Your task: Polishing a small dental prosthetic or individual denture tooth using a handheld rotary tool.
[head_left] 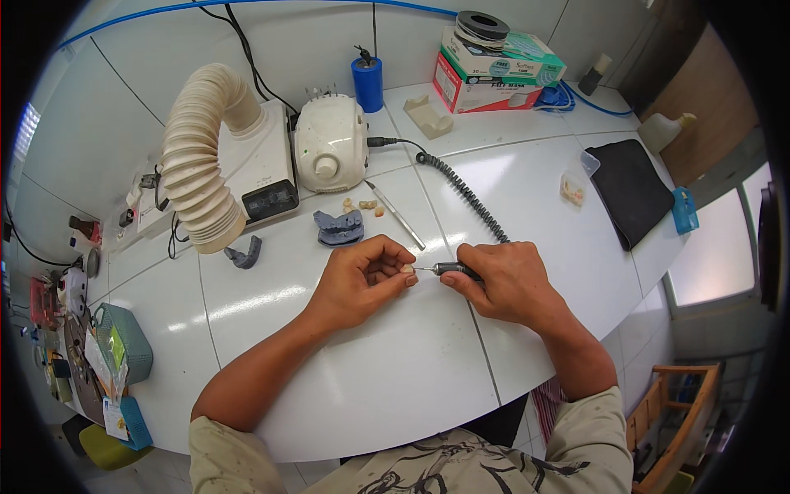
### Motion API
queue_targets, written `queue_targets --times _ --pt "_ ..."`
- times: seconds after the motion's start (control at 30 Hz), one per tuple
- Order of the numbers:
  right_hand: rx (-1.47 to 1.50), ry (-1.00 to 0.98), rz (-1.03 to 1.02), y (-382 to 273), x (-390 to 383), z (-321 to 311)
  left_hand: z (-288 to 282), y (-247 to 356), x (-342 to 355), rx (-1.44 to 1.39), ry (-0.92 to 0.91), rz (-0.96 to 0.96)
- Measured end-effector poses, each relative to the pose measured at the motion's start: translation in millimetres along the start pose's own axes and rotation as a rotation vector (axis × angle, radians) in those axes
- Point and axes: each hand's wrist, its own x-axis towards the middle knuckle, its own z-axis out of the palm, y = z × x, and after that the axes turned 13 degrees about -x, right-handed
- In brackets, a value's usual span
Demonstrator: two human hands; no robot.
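Steadying the small pale piece (407,268) seems the heart of good work here. It sits at the fingertips of the left grip (358,276), pinched between thumb and fingers over the bench (370,370). The thin bit (423,268) points straight at it from the right; whether the two touch is too fine to tell. A light, brushing pressure would likely suit so tiny a piece, with the left fingertips held clear of the bit's path.

The right grip (514,284) is closed around the dark handpiece (455,269), near its front end, which should favour control. Bracing both hands on the bench or against each other would help; I cannot tell if they rest there. The coiled cord (465,193) runs back to the white control box (332,144) and wants enough slack not to tug.

Farther off, the ribbed hose (193,156) opens well apart from the piece; if it draws dust, working nearer its mouth would be cleaner.
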Motion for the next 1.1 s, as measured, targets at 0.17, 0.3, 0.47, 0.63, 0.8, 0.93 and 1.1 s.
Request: queue_targets --times 0.17,0.3,0.47,0.63,0.8,0.93,1.1 --pt "-0.022 -0.039 -0.009 0.8 0.7 2.0 -1.4 1.7 -0.7 0.046 -0.029 -0.035" --pt "-0.037 -0.042 -0.014 -1.4 0.8 1.3 -0.8 4.4 -1.5 0.068 -0.038 -0.037" --pt "-0.048 -0.039 -0.027 -3.2 2.2 2.8 -0.6 4.4 -1.8 0.082 -0.054 -0.041" --pt "-0.029 -0.052 -0.015 -2.4 1.2 1.4 1.8 7.2 -1.1 0.164 -0.037 -0.030" --pt "-0.038 -0.038 -0.023 -4.0 2.2 4.2 2.0 7.3 -1.6 0.157 -0.024 -0.041" --pt "-0.039 -0.035 -0.017 -2.0 2.4 2.6 2.8 9.1 -0.2 0.200 -0.031 -0.045" --pt "0.036 0.010 0.021 6.1 0.4 1.4 0.8 4.6 -0.2 0.047 -0.013 -0.032"
